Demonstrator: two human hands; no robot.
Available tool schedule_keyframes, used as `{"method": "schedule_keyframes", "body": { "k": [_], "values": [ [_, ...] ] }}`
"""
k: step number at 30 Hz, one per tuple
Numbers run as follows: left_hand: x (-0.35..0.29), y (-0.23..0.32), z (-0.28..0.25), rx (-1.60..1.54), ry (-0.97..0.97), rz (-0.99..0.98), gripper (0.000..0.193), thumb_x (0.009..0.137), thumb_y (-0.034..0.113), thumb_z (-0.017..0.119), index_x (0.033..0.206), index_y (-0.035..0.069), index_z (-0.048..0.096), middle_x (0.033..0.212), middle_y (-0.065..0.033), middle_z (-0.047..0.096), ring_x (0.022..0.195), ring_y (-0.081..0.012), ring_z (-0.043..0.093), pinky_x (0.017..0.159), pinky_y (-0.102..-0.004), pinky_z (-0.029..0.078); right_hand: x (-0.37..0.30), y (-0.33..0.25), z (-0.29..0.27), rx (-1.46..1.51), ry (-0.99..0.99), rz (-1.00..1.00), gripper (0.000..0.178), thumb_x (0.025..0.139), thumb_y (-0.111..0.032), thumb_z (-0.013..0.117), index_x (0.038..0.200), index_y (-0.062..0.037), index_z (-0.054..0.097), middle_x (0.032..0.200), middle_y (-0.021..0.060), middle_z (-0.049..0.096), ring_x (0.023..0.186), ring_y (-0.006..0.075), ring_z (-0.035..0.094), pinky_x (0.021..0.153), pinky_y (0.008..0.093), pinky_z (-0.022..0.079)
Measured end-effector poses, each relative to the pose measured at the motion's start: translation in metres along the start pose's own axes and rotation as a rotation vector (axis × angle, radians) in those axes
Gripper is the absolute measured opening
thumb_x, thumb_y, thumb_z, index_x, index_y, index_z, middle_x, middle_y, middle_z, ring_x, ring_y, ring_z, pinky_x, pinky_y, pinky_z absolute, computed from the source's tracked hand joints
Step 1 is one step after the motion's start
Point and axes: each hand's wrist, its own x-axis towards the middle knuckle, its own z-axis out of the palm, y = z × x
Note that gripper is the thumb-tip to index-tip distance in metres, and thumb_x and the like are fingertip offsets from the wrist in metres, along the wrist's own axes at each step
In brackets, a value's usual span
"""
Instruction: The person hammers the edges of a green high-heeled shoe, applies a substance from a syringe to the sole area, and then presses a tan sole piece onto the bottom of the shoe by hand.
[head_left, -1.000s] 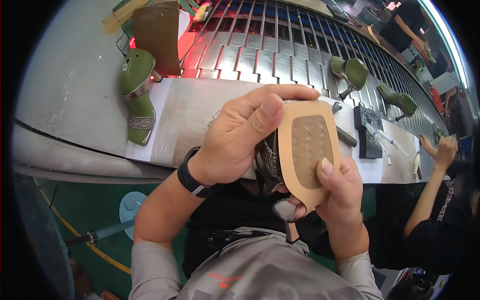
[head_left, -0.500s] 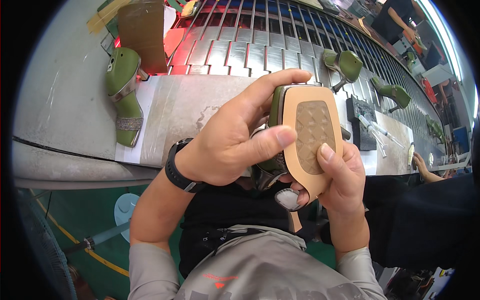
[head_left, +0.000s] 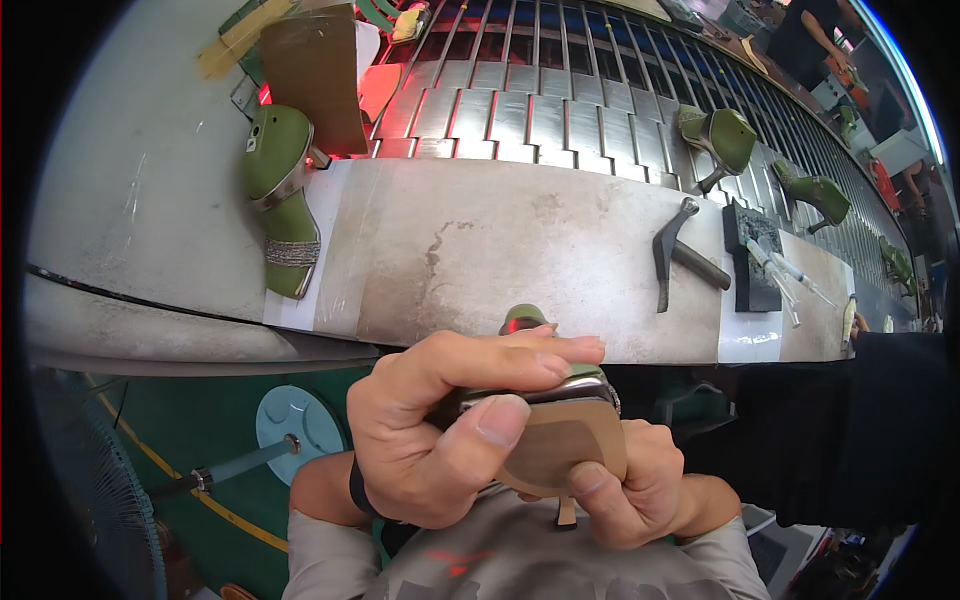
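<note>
Close in front of my body, a green high-heeled shoe (head_left: 560, 445) is held between both hands, its tan sole facing me. My left hand (head_left: 425, 425) is closed round one side, fingers over the green upper and thumb at the sole's edge. Gripping the other side, my right hand (head_left: 630, 490) presses its thumb on the tan sole. A thin tan heel shows below the sole, while much of the upper is hidden by my fingers. A rounded green part (head_left: 525, 318) shows beyond my left fingers; I cannot tell whether it belongs to this shoe.
On the bench (head_left: 500, 230) lie another green shoe (head_left: 285, 150), a hammer (head_left: 665, 250) and a black block (head_left: 755, 285) with syringe-like tubes (head_left: 780, 265). Behind runs a metal slat conveyor (head_left: 570, 125) carrying green heeled shoes (head_left: 728, 140). A co-worker's dark sleeve (head_left: 890, 400) is at right.
Both hands and the shoe have come down and nearer to my body. The sole has tilted, showing foreshortened now. The hammer has come into full view.
</note>
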Motion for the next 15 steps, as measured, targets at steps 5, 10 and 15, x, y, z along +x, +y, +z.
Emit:
{"method": "schedule_keyframes", "body": {
  "k": [5, 10, 15],
  "values": [
    [0.0, 0.017, 0.002, 0.013, 0.121, -0.11, 0.016, 0.104, 0.013, 0.063, 0.106, 0.0, 0.055, 0.116, -0.0362, 0.072, 0.113, -0.0401, 0.074, 0.111, -0.0556, 0.053, 0.006, -0.003, 0.01, 0.017, 0.015, -0.036, 0.016, 0.101, -0.009, 0.066, 0.09, 0.001, 0.072, 0.066, 0.0098, 0.064, 0.052, 0.0256, 0.062, 0.051, 0.0368, 0.049],
    [0.001, 0.024, -0.003, 0.229, 0.121, -0.076, 0.024, 0.098, 0.012, 0.073, 0.102, 0.003, 0.051, 0.1, -0.026, 0.073, 0.103, -0.0359, 0.076, 0.1, -0.0495, 0.06, 0.014, -0.005, 0.018, -0.079, -0.052, -0.069, 0.012, 0.097, -0.011, 0.072, 0.093, 0.0009, 0.072, 0.064, 0.0105, 0.06, 0.051, 0.0291, 0.06, 0.049, 0.039, 0.048],
    [0.003, 0.021, -0.009, 0.242, 0.304, -0.091, 0.033, 0.092, 0.015, 0.079, 0.104, 0.004, 0.05, 0.096, -0.0199, 0.071, 0.09, -0.0288, 0.075, 0.089, -0.0424, 0.062, 0.019, 0.008, 0.017, -0.039, -0.065, -0.129, 0.011, 0.094, -0.009, 0.075, 0.096, 0.0012, 0.073, 0.064, 0.0106, 0.061, 0.05, 0.029, 0.061, 0.048, 0.0388, 0.048]
  ]
}}
